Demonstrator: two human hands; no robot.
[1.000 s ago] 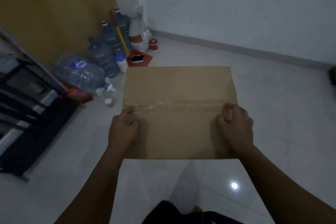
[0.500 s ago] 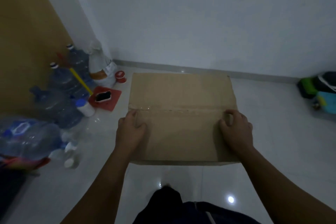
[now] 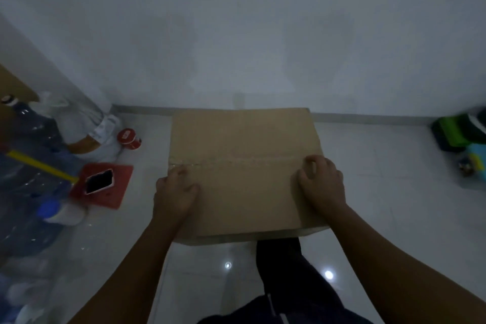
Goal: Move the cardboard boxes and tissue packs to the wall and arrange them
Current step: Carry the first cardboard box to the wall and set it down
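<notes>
The white wall (image 3: 236,34) fills twelve o'clock, and the cardboard box (image 3: 242,166) is held level in front of it, its far edge over the baseboard line and its taped seam running side to side. The left hand (image 3: 175,192) grips the box's nine o'clock side and the right hand (image 3: 322,184) its three o'clock side, fingers curled on the top (thumbs hidden). At nine o'clock water jugs (image 3: 29,155) crowd the corner beside a red dustpan (image 3: 105,184), a small red tub (image 3: 128,138) behind it.

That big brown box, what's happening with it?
A person is carrying the cardboard box with both hands, the left hand and the right hand gripping its sides. They face the white wall, and the box's far edge looks close to it. Water bottles and a red dustpan sit on the floor to the left.
</notes>
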